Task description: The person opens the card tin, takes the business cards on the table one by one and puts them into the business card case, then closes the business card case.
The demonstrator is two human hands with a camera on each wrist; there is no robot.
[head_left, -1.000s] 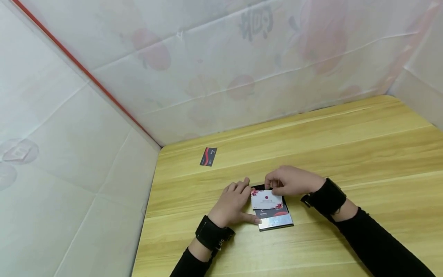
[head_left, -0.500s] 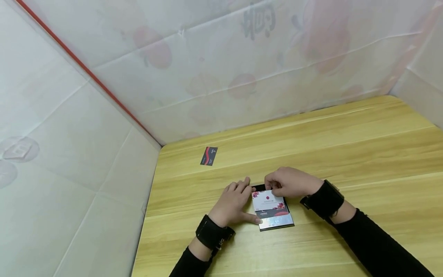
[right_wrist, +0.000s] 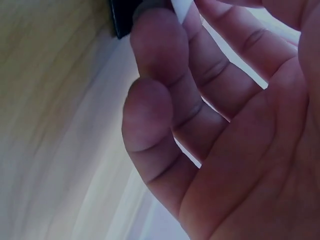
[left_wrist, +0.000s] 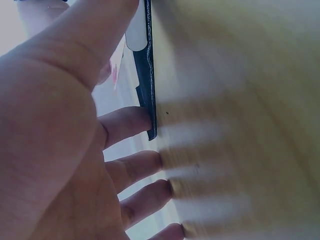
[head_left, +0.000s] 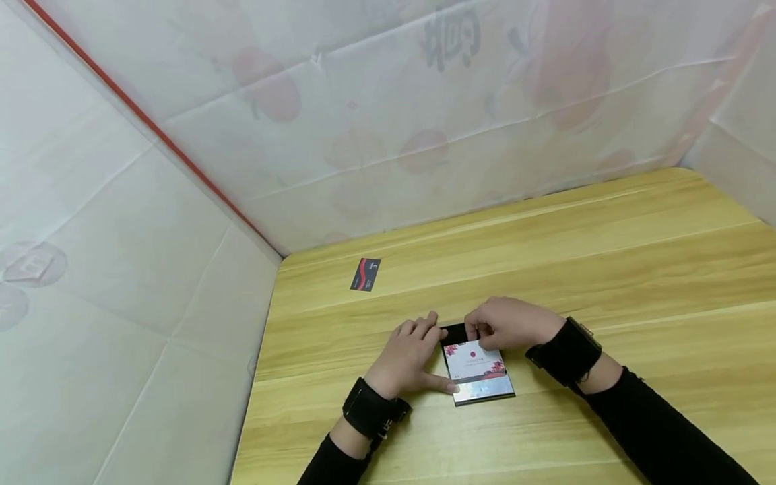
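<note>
A white business card (head_left: 473,360) with pink floral corners lies over a flat black card holder (head_left: 456,335) with a silver band along its near end. My right hand (head_left: 509,325) pinches the card's far edge between thumb and curled fingers; a white corner (right_wrist: 181,7) shows at the fingertips in the right wrist view. A strip of a dark card (head_left: 479,378) shows between the white card and the silver band (head_left: 485,389). Spread along the holder's left side, my left hand (head_left: 409,357) has its thumb on the silver band and its index fingertip against the black edge (left_wrist: 150,95).
Another dark business card (head_left: 366,274) with a red wave lies at the back left of the wooden table (head_left: 606,269). Pale printed sheets (head_left: 364,121) stand as walls along the table's back and left sides.
My right hand has slid the white card toward the silver band, so it covers most of the dark card and bares more black at the holder's far end. My left hand stays in place.
</note>
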